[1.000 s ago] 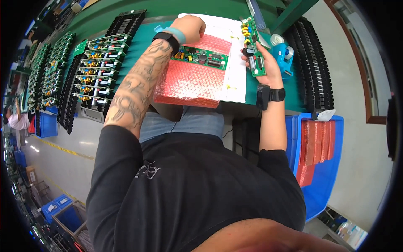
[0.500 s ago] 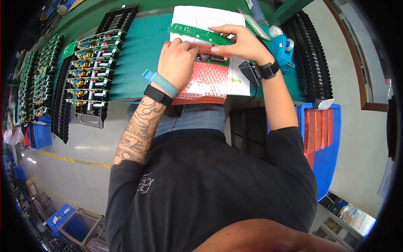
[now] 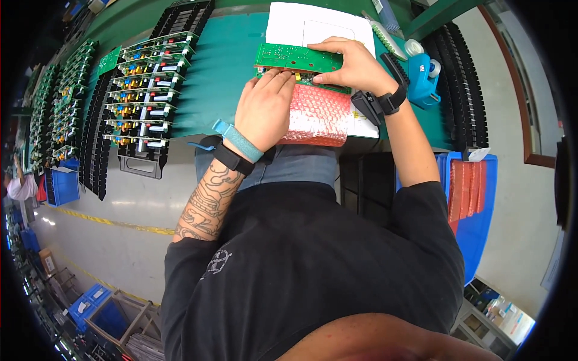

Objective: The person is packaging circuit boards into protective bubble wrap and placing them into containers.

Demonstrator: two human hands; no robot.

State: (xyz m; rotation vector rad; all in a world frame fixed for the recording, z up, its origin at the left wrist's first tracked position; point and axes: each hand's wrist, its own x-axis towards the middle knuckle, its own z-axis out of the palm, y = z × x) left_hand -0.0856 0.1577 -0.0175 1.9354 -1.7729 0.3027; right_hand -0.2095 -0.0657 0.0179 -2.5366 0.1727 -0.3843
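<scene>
Right hand: its grip is narrow, thumb below and fingers above, holding the right end of a long green rectangular circuit board, plain soldered face upward
Left hand: palm down, fingertips bent in at the held board's lower left edge; its thumb is hidden, so I cannot tell whether this grip holds anything
Just below: a second green circuit board, mostly covered by the hands and the first board, lies along the top of a sheet of shiny pink-red plastic bubble wrap
Underneath: a large white paper sheet on the green-topped surface
To the left: a black slotted rack carrying a row of component-filled green boards
To the right: a blue plastic tape dispenser near the right hand; lower down, a deep blue plastic bin with red bubble-wrapped packs inside
</scene>
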